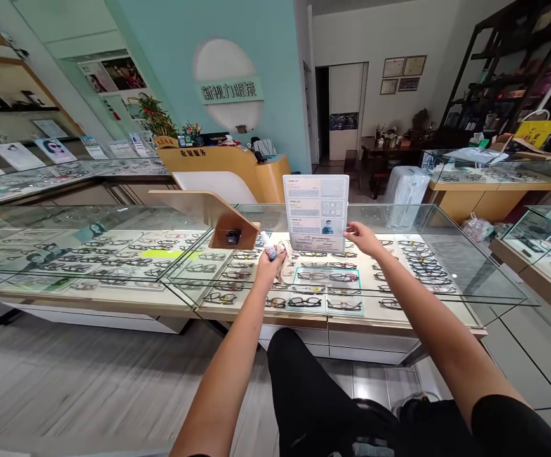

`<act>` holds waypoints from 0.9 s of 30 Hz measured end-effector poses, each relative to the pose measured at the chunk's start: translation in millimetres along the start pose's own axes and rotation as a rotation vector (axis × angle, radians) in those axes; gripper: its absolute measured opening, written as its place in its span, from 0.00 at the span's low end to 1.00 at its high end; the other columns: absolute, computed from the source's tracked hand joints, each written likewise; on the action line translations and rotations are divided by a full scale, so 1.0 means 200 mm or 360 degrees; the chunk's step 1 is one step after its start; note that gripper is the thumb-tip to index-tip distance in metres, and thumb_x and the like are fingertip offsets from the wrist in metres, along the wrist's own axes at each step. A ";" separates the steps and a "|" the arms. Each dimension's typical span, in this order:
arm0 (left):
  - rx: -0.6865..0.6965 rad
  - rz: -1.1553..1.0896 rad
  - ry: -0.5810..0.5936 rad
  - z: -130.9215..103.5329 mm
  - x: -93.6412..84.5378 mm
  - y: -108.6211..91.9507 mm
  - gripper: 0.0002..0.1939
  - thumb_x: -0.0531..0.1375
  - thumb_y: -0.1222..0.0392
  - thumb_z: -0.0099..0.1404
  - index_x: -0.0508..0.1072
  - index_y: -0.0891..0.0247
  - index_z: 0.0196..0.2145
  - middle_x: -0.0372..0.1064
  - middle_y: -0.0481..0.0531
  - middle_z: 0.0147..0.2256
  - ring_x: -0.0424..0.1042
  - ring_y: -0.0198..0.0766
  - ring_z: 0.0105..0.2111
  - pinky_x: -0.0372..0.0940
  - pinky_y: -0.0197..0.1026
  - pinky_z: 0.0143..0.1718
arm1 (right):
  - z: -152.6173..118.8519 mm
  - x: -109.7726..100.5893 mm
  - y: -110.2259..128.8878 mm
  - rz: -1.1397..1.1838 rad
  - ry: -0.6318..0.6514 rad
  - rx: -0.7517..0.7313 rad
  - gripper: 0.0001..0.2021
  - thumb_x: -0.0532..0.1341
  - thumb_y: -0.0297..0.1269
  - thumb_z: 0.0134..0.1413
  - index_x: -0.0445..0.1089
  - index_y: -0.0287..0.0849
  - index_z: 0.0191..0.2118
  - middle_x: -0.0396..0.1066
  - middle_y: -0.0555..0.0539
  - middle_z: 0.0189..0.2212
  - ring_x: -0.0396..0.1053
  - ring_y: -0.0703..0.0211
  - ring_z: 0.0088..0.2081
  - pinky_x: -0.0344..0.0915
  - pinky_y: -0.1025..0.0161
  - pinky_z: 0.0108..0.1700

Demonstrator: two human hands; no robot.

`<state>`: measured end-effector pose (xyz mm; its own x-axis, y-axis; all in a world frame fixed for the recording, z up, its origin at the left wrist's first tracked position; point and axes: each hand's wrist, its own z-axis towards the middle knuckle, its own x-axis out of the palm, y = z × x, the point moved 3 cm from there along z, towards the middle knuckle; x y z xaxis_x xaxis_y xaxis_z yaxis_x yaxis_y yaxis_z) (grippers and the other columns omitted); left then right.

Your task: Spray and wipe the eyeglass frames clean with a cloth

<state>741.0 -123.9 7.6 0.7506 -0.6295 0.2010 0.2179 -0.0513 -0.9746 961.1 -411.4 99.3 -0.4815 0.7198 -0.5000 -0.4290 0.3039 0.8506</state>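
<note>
My left hand (pixel 270 266) is closed around a small bottle with a white top (pixel 267 242) and a beige cloth (pixel 282 269), above the glass display case (pixel 375 214). At the right edge of a white printed display sign (pixel 317 212), my right hand (pixel 364 238) pinches it by the side. The sign stands upright, with blocks of text and small pictures facing me. Left of the bottle is the wooden back of a tilted mirror or panel (pixel 209 209) with a dark bracket. Several eyeglasses (pixel 305 302) lie in rows under the glass.
Another glass case (pixel 80 244) continues to the left, full of eyeglasses. Behind stands a wooden reception counter (pixel 270 170) with a plant. A wrapped suitcase (pixel 403 193) is at the back right, and a further glass case (pixel 549 235) stands at the right.
</note>
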 end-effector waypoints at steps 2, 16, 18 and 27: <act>0.0001 -0.0024 0.0002 0.00 0.00 0.00 0.39 0.84 0.43 0.40 0.76 0.62 0.45 0.79 0.52 0.40 0.79 0.46 0.44 0.73 0.44 0.48 | 0.02 0.03 -0.03 0.0045 0.0042 -0.0048 0.12 0.64 0.42 0.68 0.74 0.42 0.52 0.83 0.40 0.48 0.80 0.51 0.44 0.74 0.55 0.50; -0.0078 -0.0197 -0.0194 0.03 0.01 -0.01 0.31 0.82 0.55 0.47 0.77 0.61 0.46 0.79 0.51 0.38 0.79 0.40 0.37 0.75 0.40 0.42 | -0.04 0.05 0.00 0.0001 0.0222 -0.0248 0.16 0.65 0.48 0.69 0.68 0.46 0.31 0.77 0.48 0.29 0.75 0.54 0.32 0.64 0.61 0.35; -0.0075 -0.0194 -0.0230 0.03 0.01 -0.02 0.29 0.82 0.56 0.49 0.76 0.62 0.45 0.78 0.50 0.36 0.79 0.39 0.35 0.74 0.38 0.40 | -0.10 0.02 0.04 -0.0011 0.0187 -0.0302 0.19 0.64 0.47 0.69 0.65 0.46 0.28 0.73 0.49 0.26 0.71 0.55 0.31 0.61 0.61 0.35; -0.0106 -0.0137 -0.0242 0.01 0.05 -0.06 0.31 0.80 0.59 0.45 0.76 0.62 0.46 0.76 0.46 0.33 0.75 0.34 0.30 0.72 0.33 0.33 | -1.05 -0.79 0.09 -0.0056 -0.0384 -0.0686 0.21 0.65 0.45 0.75 0.71 0.43 0.27 0.67 0.52 0.22 0.61 0.62 0.25 0.55 0.62 0.29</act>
<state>747.8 -127.7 21.1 0.8175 -0.4966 0.2917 0.2477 -0.1542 -0.9565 869.8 -650.8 158.8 -0.2923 0.8531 -0.4322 -0.7434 0.0817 0.6639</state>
